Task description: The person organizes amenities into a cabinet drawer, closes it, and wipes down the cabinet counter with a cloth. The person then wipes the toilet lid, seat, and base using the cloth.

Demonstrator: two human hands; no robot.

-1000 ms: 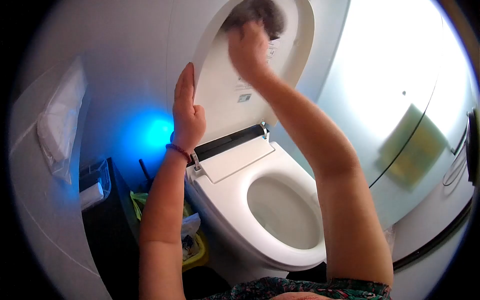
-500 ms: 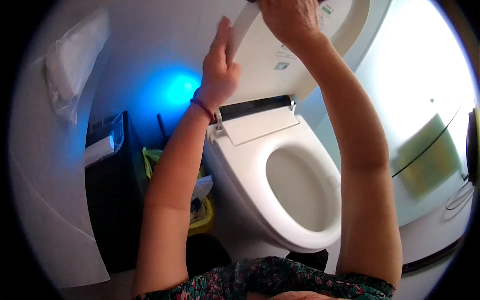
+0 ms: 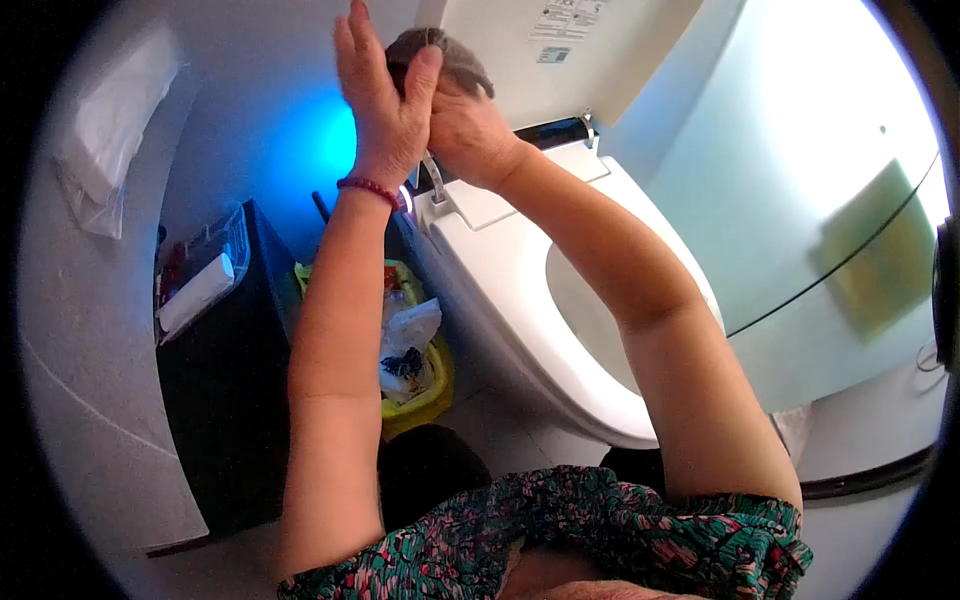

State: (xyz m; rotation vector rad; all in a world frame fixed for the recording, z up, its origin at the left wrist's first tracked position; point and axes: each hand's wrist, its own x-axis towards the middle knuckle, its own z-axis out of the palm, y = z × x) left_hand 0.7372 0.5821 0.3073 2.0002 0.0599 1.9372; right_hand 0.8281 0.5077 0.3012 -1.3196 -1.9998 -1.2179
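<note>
A grey-brown cloth point(image 3: 462, 65) is bunched in my right hand point(image 3: 475, 135), whose fingers are closed on it. My left hand point(image 3: 380, 110) is right beside it, fingers stretched upward and thumb spread over the cloth's near side. A dark red bead bracelet point(image 3: 370, 188) circles my left wrist. Behind the hands stands the raised toilet lid point(image 3: 640, 50), with printed labels on its inner face. Below is the white toilet point(image 3: 480, 255), its bowl partly hidden by my right forearm.
A yellow waste bin point(image 3: 425, 405) with crumpled rubbish stands left of the toilet. Further left is a dark cabinet point(image 3: 225, 420) with a white roll point(image 3: 197, 295) on it. A plastic-wrapped white pack point(image 3: 115, 120) lies on the grey counter point(image 3: 90, 330). Curved frosted glass point(image 3: 740, 210) bounds the right.
My right hand has come down and left from the lid with the cloth, meeting my left hand. The left hand has moved off the lid's edge. The view has shifted.
</note>
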